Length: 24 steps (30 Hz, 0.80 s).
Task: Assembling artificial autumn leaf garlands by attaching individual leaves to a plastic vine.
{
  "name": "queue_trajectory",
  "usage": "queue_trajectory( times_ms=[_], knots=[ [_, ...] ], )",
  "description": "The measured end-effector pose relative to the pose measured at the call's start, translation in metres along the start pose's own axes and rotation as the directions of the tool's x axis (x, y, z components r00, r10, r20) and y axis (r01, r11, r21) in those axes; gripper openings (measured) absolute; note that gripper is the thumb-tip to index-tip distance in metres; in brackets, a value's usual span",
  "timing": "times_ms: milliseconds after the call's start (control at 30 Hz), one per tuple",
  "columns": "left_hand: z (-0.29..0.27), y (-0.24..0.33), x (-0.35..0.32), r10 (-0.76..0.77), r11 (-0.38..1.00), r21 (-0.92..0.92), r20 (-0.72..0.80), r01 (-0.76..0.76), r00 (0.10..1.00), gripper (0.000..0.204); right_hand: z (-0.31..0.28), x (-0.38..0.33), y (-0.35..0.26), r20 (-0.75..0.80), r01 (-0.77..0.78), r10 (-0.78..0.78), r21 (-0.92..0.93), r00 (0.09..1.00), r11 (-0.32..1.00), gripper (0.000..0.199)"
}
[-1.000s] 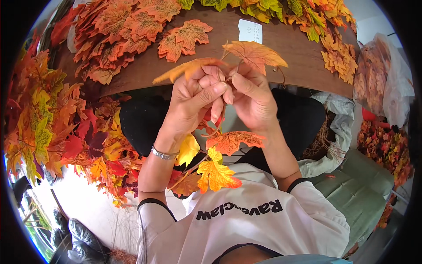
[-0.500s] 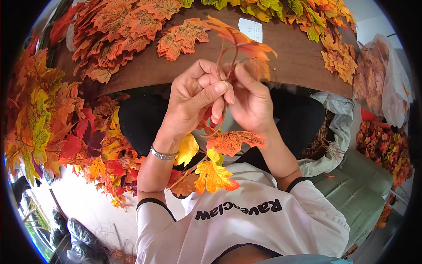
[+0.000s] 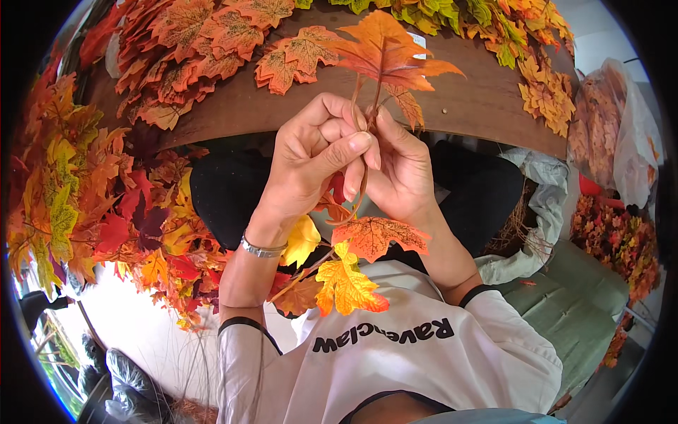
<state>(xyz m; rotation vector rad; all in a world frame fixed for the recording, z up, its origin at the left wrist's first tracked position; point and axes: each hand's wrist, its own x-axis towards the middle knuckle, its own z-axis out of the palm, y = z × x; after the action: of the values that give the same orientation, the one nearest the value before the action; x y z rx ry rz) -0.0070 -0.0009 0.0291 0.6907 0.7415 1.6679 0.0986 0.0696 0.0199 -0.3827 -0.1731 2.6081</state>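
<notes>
Both hands meet over my lap, at the near edge of the brown table. My left hand [image 3: 318, 145] pinches the brown stem of an artificial leaf garland [image 3: 363, 185] between thumb and fingers. Close against it, my right hand [image 3: 399, 159] also grips the stem, its fingertips partly hidden. Above the hands stands a large orange artificial leaf [image 3: 385, 53], with a smaller orange leaf [image 3: 407, 106] beneath it. Below them the garland hangs toward my shirt, carrying an orange-red leaf [image 3: 378, 238], a yellow leaf with red tips [image 3: 347, 281] and another yellow leaf [image 3: 302, 240].
On the brown table [image 3: 452, 106] lie stacks of orange leaves [image 3: 201, 49] and a small orange pile [image 3: 295, 60]. Finished-looking leaf garlands [image 3: 63, 205] hang at the left. To the right are a bag of brown stems [image 3: 519, 233], a green seat [image 3: 565, 304] and a clear plastic bag [image 3: 614, 127].
The large orange leaf above my hands has turned to show its broad face and now covers most of the white paper. My hands have barely shifted; the right fingers have moved slightly.
</notes>
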Motion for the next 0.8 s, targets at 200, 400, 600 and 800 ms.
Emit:
queue_trajectory(
  times_ms=[200, 400, 600, 800],
  knots=[
    [0.001, 0.000, -0.001, 0.000, 1.000, -0.006, 0.002, 0.000, 1.000, 0.012, -0.015, 0.002, -0.005, 0.142, -0.056, 0.068, -0.084, 0.987, 0.995, 0.024],
    [0.001, 0.000, -0.001, 0.018, 0.999, -0.037, 0.001, -0.018, 1.000, 0.012, -0.016, 0.003, -0.003, 0.229, 0.037, -0.009, -0.117, 0.973, 0.992, 0.022],
    [0.001, -0.005, -0.004, 0.035, 0.999, -0.002, -0.037, -0.035, 0.999, 0.019, -0.006, -0.004, -0.002, 0.151, 0.190, -0.148, -0.322, 0.977, 0.928, 0.015],
    [-0.016, -0.003, -0.010, 0.227, 0.929, 0.295, 0.023, -0.224, 0.974, 0.023, -0.011, -0.007, -0.018, 0.316, 0.354, -0.199, -0.574, 0.927, 0.738, 0.023]
  ],
)
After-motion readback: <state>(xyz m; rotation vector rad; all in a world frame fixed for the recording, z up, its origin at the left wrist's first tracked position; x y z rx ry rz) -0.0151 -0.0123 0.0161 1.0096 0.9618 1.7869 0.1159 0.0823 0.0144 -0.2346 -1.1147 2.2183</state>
